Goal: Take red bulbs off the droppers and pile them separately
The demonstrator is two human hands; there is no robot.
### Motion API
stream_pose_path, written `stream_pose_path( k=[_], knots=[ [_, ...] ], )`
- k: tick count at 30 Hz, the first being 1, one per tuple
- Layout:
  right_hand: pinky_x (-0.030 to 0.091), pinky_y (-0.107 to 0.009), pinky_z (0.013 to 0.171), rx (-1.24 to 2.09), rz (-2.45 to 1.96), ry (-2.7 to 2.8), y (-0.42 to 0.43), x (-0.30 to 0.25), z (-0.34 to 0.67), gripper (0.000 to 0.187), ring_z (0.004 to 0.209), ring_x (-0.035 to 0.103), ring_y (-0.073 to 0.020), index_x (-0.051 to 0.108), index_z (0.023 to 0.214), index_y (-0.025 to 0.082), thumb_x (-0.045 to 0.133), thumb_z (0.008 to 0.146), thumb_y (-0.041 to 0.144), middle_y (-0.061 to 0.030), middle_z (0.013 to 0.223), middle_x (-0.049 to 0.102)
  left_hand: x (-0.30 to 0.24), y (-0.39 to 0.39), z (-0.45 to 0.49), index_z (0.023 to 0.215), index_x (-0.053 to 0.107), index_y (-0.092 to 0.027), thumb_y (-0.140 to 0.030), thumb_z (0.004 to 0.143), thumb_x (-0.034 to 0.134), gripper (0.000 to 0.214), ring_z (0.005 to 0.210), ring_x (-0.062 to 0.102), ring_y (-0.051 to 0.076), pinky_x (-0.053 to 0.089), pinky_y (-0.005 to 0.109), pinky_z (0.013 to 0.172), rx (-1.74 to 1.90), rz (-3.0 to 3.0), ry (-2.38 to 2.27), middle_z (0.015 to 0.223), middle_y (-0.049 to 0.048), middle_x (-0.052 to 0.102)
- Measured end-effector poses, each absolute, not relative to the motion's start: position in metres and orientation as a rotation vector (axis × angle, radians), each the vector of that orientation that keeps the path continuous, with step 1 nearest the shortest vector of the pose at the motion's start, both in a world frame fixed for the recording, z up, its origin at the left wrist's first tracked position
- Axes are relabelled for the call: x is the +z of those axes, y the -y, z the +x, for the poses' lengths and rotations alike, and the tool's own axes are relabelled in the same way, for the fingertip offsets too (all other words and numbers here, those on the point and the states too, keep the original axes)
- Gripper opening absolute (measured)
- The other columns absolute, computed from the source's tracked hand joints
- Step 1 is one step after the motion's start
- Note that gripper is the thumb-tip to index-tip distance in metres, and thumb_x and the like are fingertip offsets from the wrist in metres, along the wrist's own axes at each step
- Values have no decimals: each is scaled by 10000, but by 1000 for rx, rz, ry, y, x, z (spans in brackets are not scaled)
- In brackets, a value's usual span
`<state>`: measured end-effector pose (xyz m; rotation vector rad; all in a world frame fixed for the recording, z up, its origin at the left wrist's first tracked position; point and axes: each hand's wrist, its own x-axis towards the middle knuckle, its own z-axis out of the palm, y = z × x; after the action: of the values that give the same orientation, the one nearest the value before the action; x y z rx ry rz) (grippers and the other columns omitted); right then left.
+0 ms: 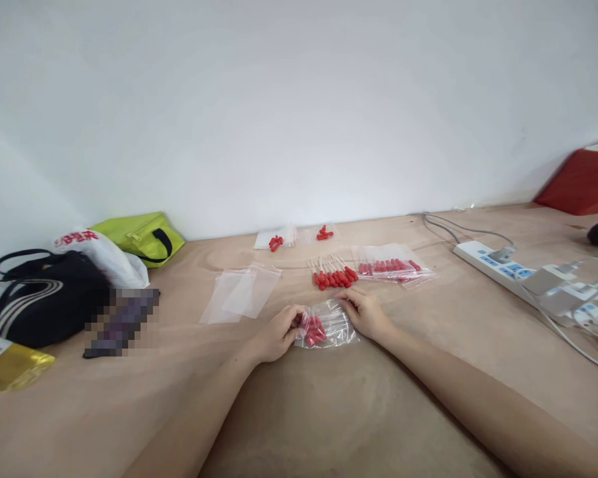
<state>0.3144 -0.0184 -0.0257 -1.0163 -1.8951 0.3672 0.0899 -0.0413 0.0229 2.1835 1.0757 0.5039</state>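
Note:
A clear plastic zip bag [336, 325] lies on the table in front of me, with several red-tipped pieces inside its left end. My left hand [285, 330] is closed on the bag's left edge, fingers bent beside the red tips. At the opposite side, my right hand [366, 313] pinches the bag's upper right edge between thumb and fingers. Just beyond the bag lies a bunch of thin pale sticks with red tips [335, 275]. Right of that bunch rests a stack of filled clear bags [391, 265], and to the left are flat clear bags [242, 292].
By the wall lie two small groups of red pieces [276, 243] on clear bags. A white power strip [508, 269] with chargers and cables runs along the right. On the left stand a black bag [50, 299], a yellow-green bag [139, 236] and a blurred dark object [122, 325].

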Motion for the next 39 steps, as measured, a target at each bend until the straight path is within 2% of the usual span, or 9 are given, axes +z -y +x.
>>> stream_pose_path(
  k=[6, 16, 24, 27, 30, 33, 36, 39],
  knots=[
    [451, -253, 632, 330, -1019, 1903, 17, -26, 315, 173, 691, 568, -134, 597, 823, 182, 435, 809, 122, -32, 748, 609, 19, 39, 85, 900, 441, -187, -143, 773, 402, 141, 734, 488, 122, 416, 246, 679, 520, 2168, -1060, 817, 10, 514],
    [449, -249, 623, 362, -1084, 1889, 21, -26, 320, 172, 687, 571, -136, 597, 805, 181, 438, 789, 117, -31, 744, 619, 17, 43, 84, 985, 474, -212, -188, 762, 473, 224, 849, 509, 151, 414, 272, 771, 507, 2495, -998, 941, 34, 534],
    [452, -261, 648, 319, -1127, 1915, 17, -28, 336, 174, 704, 577, -146, 588, 795, 189, 428, 775, 125, -33, 751, 617, 15, 36, 60, 980, 452, -211, -139, 749, 418, 245, 825, 520, 153, 427, 293, 755, 463, 2434, -1239, 929, 30, 549],
    [449, -268, 663, 290, -1156, 1928, 17, -30, 349, 177, 719, 580, -153, 582, 802, 201, 425, 772, 124, -31, 766, 624, 16, 33, 48, 943, 459, -198, -164, 731, 457, 214, 819, 524, 154, 430, 297, 762, 479, 2385, -1332, 903, 29, 545],
    [446, -269, 650, 264, -1170, 1943, 17, -32, 356, 181, 706, 580, -155, 579, 807, 206, 424, 769, 120, -30, 765, 625, 19, 29, 50, 1004, 466, -191, -232, 731, 510, 279, 918, 516, 169, 415, 304, 822, 504, 2396, -1309, 1001, 54, 535],
    [440, -265, 630, 243, -1148, 1973, 16, -34, 355, 180, 690, 574, -154, 575, 788, 202, 419, 770, 115, -32, 741, 616, 27, 20, 63, 972, 515, -195, -299, 735, 525, 259, 917, 520, 174, 413, 293, 806, 351, 2432, -1284, 1006, 50, 555],
    [438, -262, 638, 253, -1117, 1999, 15, -34, 353, 182, 699, 572, -152, 571, 786, 198, 415, 769, 107, -34, 741, 609, 42, 8, 75, 818, 566, -184, -281, 691, 545, 161, 750, 540, 154, 411, 248, 666, 1, 2394, -1343, 827, 20, 597],
    [433, -256, 627, 268, -1118, 1999, 14, -33, 352, 172, 682, 565, -146, 568, 783, 195, 420, 770, 109, -31, 733, 603, 55, 3, 78, 649, 579, -178, -229, 617, 571, 60, 579, 508, 133, 350, 220, 532, -334, 2302, -1406, 615, -11, 586]
  ],
)
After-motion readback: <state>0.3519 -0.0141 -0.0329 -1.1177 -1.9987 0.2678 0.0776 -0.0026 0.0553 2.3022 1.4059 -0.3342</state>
